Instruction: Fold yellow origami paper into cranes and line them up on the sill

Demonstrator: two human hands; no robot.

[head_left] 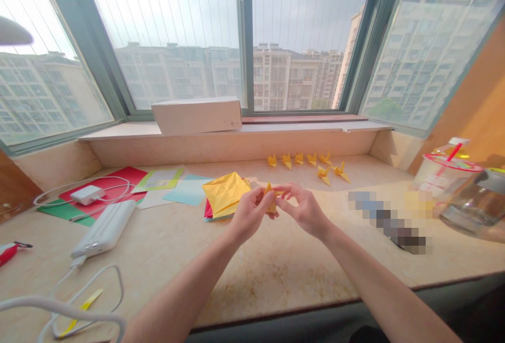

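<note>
Yellow origami piece [270, 198] between both hands [250, 214] [303, 209]

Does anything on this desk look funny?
Yes! To the right of the person's right hand, a blocky, pixelated patch lies over the stone counter. It looks odd because whatever is underneath is hidden.

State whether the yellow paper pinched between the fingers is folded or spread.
Folded: the yellow paper forms a small pointed shape with creased flaps, not a flat sheet.
</note>
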